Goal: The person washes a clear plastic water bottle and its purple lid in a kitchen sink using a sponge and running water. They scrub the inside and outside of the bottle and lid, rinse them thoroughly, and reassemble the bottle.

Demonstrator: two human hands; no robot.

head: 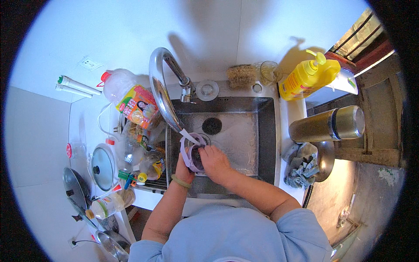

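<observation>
Over the left part of a sink (239, 131), my left hand (186, 170) grips a small cup-like container with a pale purple rim (186, 157). A bangle circles my left wrist. The fingers of my right hand (214, 163) reach to the container's right side and opening; whether they hold anything is hidden. Water (190, 136) runs from the curved chrome faucet (160, 78) onto the container. Behind my fingers, a round clear rim shows in the sink, partly covered. The dark round drain (211, 126) lies beyond my hands.
Left of the sink stand a large plastic bottle with a red cap (121, 85), more bottles and a glass pot lid (102, 168). Behind it are a sponge-like block (241, 76) and a glass (270, 72). At right are a yellow pump bottle (302, 78), a metal thermos (324, 124) and a crumpled cloth (302, 168).
</observation>
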